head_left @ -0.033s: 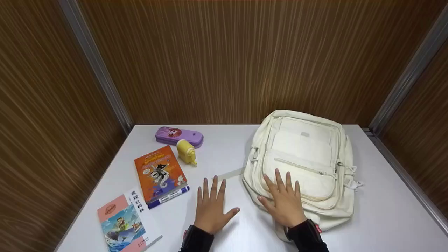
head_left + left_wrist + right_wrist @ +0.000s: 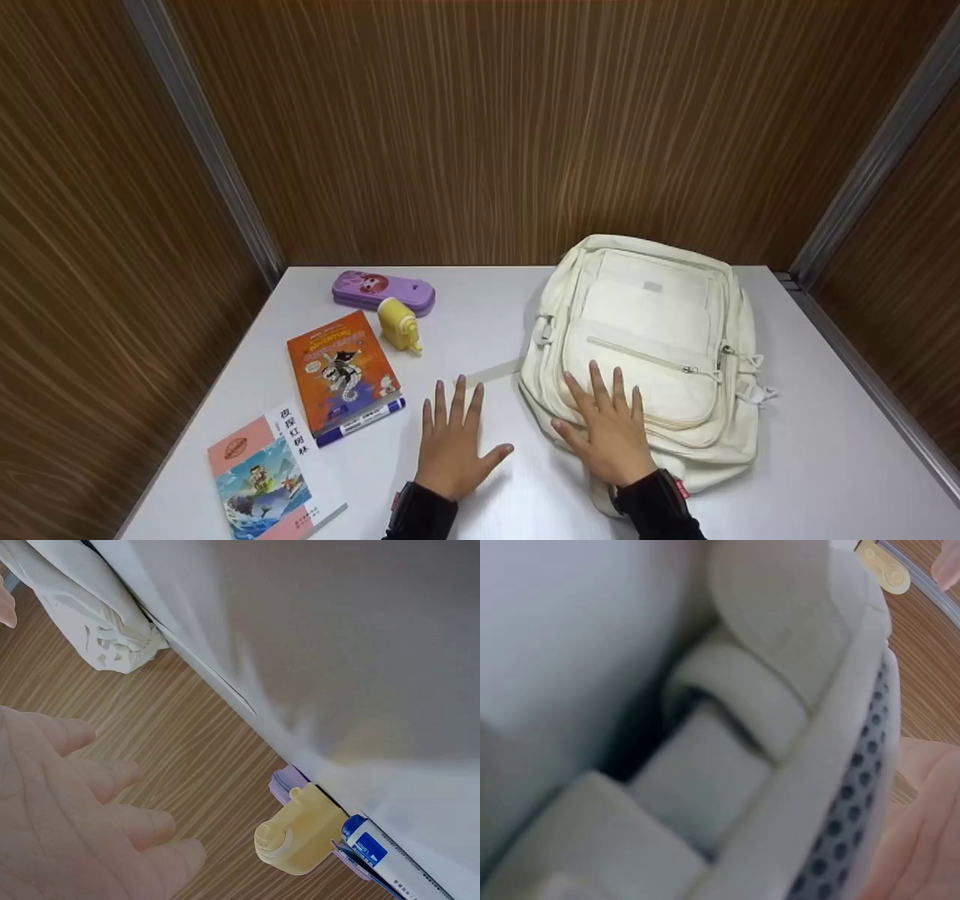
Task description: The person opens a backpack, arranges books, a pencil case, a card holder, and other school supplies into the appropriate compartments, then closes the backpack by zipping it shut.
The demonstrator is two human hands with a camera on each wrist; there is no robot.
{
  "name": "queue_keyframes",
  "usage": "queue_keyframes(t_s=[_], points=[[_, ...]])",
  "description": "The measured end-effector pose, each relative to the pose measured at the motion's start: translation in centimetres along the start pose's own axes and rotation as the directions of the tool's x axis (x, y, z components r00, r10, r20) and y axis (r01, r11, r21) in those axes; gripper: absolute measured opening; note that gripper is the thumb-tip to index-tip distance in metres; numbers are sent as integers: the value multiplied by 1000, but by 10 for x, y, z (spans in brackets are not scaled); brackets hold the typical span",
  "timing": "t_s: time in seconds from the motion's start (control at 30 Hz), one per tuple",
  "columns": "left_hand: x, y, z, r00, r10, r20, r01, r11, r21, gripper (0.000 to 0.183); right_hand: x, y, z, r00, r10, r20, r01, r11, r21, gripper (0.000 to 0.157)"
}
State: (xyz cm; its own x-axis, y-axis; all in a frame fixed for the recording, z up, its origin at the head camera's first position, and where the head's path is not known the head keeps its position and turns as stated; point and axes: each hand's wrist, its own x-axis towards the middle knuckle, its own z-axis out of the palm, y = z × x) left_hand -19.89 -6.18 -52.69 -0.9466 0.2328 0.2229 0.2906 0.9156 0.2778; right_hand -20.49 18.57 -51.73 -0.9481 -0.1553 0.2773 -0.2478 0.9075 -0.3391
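The left hand [image 2: 452,454] is above the desk [image 2: 480,311] and the right hand [image 2: 611,439] over the near end of the backpack [image 2: 652,307], fingers spread and grasping nothing; the strap [image 2: 602,501] beside the right wrist could snag if that arm swings. The backpack lies by the desk's far right corner, long axis running near edge to far edge, rounded pocket end pointing nearward.

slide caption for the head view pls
Left hand spread near a marker and orange book, right hand spread in front of a cream backpack.
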Motion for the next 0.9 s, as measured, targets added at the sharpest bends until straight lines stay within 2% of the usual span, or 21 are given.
queue_keyframes(t_s=[0.23, 0.47, 0.73, 0.9], points=[[-5, -2, -1, 1000, -1, -4, 1, 1000, 4, 99, 0, -3, 0, 1000, -6, 1, 6, 1000, -10, 71], [-7, -1, -1, 1000, 8, -5, -8, 1000, -11, 98, -3, 0, -4, 999, 11, 38, -11, 1000, 4, 70], [-5, 3, -3, 1000, 12, 25, -12, 1000, -21, 97, -2, 11, -25, 997, 19, 79, -19, 1000, -1, 71], [-7, 9, -3, 998, 25, 55, -23, 998, -51, 96, -10, 21, -42, 995, 19, 93, -20, 1000, 8, 69]])
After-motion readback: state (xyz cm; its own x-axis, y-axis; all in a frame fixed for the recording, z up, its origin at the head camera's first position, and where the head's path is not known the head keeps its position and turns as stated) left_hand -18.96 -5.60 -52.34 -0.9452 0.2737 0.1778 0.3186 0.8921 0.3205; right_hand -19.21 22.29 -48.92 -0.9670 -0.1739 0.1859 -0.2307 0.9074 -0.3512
